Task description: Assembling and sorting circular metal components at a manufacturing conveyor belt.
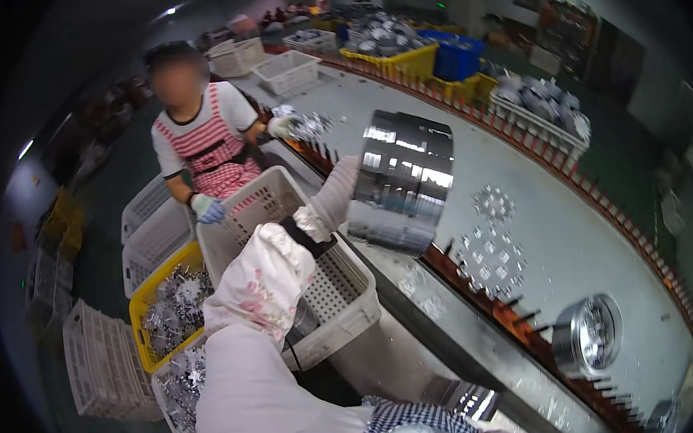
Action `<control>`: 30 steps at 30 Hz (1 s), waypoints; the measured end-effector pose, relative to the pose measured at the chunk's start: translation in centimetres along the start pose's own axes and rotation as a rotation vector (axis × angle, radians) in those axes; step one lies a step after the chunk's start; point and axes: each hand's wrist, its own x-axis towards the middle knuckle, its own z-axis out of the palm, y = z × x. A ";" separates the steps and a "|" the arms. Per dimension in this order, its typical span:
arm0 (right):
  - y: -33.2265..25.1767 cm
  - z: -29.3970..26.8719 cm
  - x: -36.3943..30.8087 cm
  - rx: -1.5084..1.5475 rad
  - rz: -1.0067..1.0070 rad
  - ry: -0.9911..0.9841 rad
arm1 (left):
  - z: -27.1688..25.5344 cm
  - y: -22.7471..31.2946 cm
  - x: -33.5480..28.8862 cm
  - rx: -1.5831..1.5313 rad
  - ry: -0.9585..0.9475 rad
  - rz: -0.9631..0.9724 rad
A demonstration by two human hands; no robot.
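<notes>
My left arm, in a white sleeve and a floral sleeve cover, reaches forward over a white plastic crate (336,343). My left hand (335,193), in a pale pinkish striped glove with a black wrist band, is closed against the left side of a large shiny metal cylinder (402,181). The cylinder is tilted, banded and blurred, raised over the near edge of a long grey table. My fingertips are hidden behind it. My right hand is not in view. Silver flower-shaped pieces (490,262) lie on the table to the cylinder's right.
A row of upright pins (525,316) lines the table's near edge; another runs along the far edge. A metal ring (592,334) stands at the right. A co-worker (206,138) reaches toward silver parts (311,126). A yellow crate (147,346) of metal pieces is at my left.
</notes>
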 end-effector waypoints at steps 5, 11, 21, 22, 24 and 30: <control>0.1 -0.5 -2.5 0.106 -0.098 0.086 | 9.6 -6.6 -6.6 0.557 -0.202 0.112; -4.6 1.6 -1.4 0.846 -0.694 0.339 | 22.6 -22.6 -10.3 0.657 -0.597 -0.080; 29.8 -9.7 -22.4 0.777 0.406 1.603 | 28.3 -24.3 6.5 1.305 -0.121 0.447; 27.0 -10.3 -23.5 0.689 0.616 1.646 | 27.9 -23.7 8.8 1.330 -0.146 0.262; 34.4 -8.5 -30.6 0.371 0.700 1.737 | 29.9 -23.4 13.1 1.427 -0.272 -0.003; 39.7 -6.1 -29.3 0.251 1.030 1.591 | 34.3 -20.6 12.4 2.129 -0.540 0.096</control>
